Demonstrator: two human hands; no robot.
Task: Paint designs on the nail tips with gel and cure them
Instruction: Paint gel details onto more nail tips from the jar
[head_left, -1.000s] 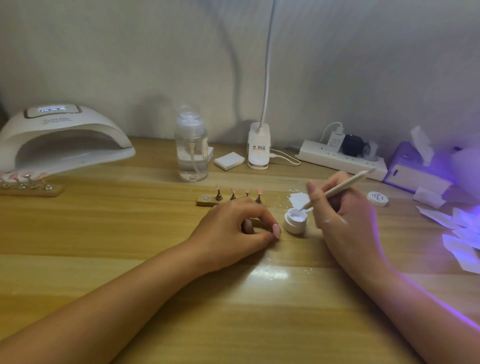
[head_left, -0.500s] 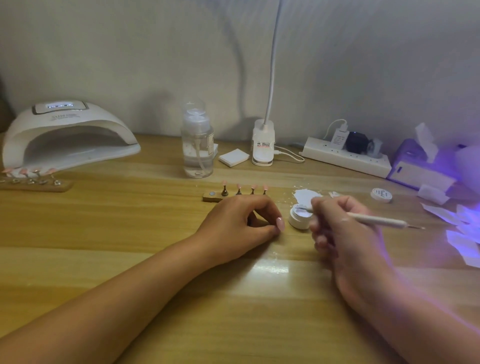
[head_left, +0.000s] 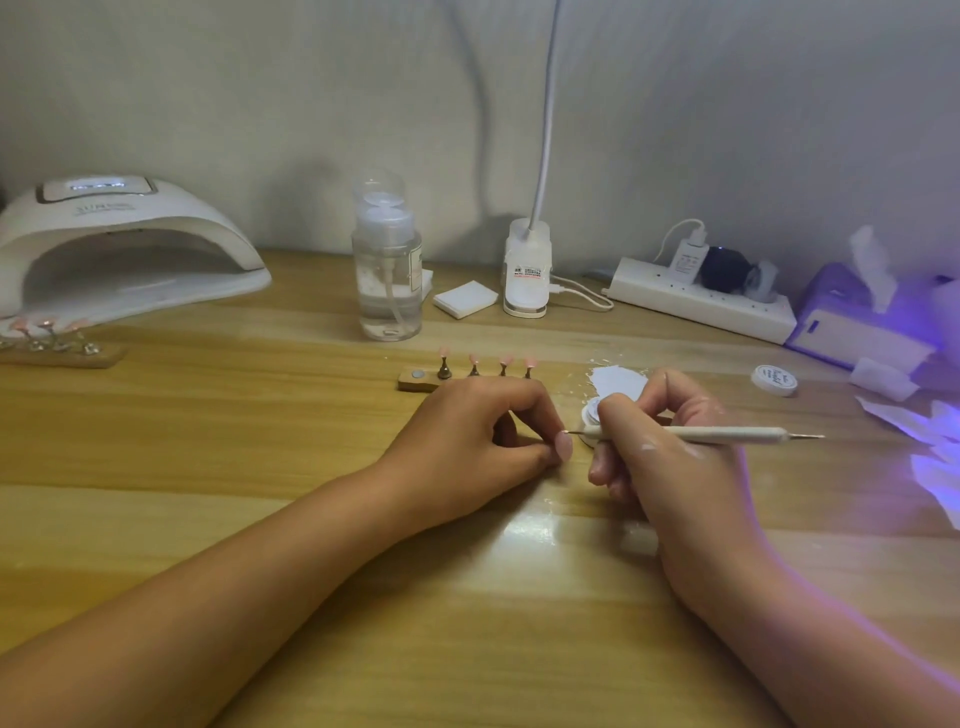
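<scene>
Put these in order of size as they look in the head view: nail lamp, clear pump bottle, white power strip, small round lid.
1. nail lamp, clearly largest.
2. white power strip and clear pump bottle: they look about alike, so I do not rank them.
3. small round lid, smallest.

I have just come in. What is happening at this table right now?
A person is decorating nail tips. The left hand pinches a small piece, probably one tip, mostly hidden. The right hand holds a dotting pen with its point at that piece. Four tips stand on the holder behind; the curing lamp stands far left.
</scene>
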